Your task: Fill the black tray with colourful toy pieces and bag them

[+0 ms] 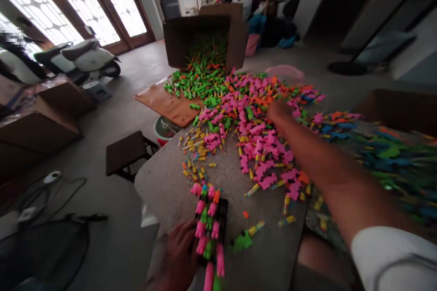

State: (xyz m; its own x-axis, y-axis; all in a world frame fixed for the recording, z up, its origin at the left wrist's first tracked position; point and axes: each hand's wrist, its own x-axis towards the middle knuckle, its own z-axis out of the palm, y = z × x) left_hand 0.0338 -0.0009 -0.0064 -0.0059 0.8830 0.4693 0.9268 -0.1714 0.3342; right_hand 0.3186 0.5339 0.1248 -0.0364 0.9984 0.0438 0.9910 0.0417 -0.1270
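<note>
My left hand [180, 248] is at the table's front, its fingers curled against the left side of a black rack [223, 218]. Small pink and green plastic pieces [208, 223] stand in rows on that rack. My right hand [278, 111] reaches forward into a heap of pink car-shaped plastic pieces [259, 138]; blur and the heap hide its fingers. Just right of the rack lies a green car-shaped piece [242, 240] with a yellow-banded tube attached. Several loose yellow-banded tubes [196, 170] are scattered behind the rack.
A tipped cardboard box [239, 36] spills green pieces [205, 82] onto a brown board [167, 100]. Blue and green pieces [392, 159] pile up at right. A dark stool [126, 152] stands left of the grey table [164, 186]. Cables [64, 182] lie on the floor.
</note>
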